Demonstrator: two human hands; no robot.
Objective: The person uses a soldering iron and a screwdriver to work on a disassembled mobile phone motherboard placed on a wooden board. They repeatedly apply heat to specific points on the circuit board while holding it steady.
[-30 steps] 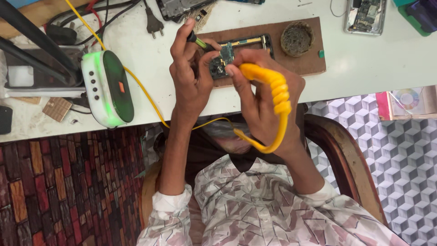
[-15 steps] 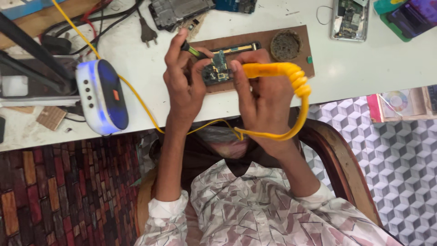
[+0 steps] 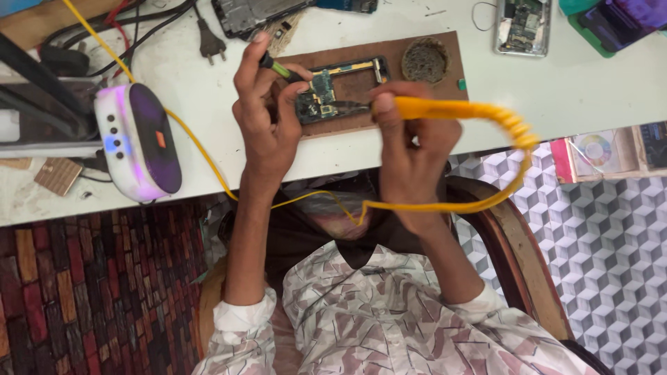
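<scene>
Yellow iron [image 3: 431, 109] gripped in right hand [image 3: 410, 149], tip at circuit board [image 3: 321, 96]. Left hand [image 3: 267, 114] pinches green-handled tool [image 3: 278, 68] over board.

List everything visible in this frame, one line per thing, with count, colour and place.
soldering iron: 1, yellow, right hand
coiled cord: 1, yellow, looping off the iron
circuit board: 1, dark green, on the wooden board
slim tool: 1, green-black, left hand
wooden board: 1, brown, table centre
opened phones: 2, top edge
speaker: 1, white-purple, table left
plug: 1, black, top left
table: 1, white
left hand: 1
right hand: 1
</scene>
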